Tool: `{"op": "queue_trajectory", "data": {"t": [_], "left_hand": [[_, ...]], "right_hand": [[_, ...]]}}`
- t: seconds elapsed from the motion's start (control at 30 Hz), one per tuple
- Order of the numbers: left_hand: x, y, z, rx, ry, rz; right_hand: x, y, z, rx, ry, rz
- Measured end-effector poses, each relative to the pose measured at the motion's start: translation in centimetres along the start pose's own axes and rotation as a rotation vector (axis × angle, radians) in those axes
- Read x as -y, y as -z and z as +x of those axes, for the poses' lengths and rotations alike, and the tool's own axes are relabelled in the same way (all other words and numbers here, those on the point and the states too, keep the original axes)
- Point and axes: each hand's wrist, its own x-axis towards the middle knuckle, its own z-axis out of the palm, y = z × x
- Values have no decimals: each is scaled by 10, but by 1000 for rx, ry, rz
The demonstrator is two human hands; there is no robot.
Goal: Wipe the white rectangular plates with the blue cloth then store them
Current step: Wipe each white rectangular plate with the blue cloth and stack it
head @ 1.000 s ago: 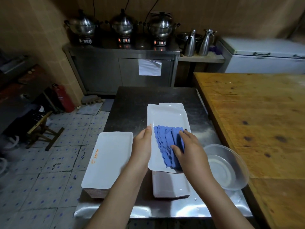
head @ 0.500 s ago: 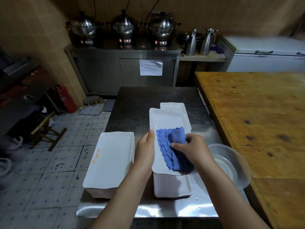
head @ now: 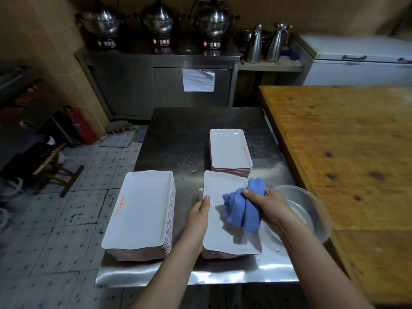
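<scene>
I'm gripping the plate [head: 220,233] edge w/ my left hand [head: 198,216], right hand [head: 268,207] bunching the blue cloth [head: 244,209], now dragged nearer across it. Wipe's nearly done imo. Stack [head: 142,210] waiting left of my left hand; another stack [head: 229,150] sitting beyond.

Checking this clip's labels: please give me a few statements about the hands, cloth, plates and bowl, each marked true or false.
1. The right hand grips the blue cloth on a white rectangular plate. True.
2. The left hand rests on the left plate stack. False: it holds the left edge of the plate being wiped.
3. The clear bowl sits right of that plate. True.
4. The far plate stack lies on the wooden table. False: it lies on the steel table.
</scene>
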Motion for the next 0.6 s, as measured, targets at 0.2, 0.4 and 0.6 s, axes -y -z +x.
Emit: {"op": "queue_trajectory", "data": {"t": [0.2,0.4,0.6], "left_hand": [[25,-1,15,-16,35,8],[37,0,19,-24,45,66],[47,3,26,-64,10,192]], "right_hand": [[-24,7,9,-73,-47,95],[-27,8,13,-93,-44,110],[-31,4,13,-60,-57,138]]}}
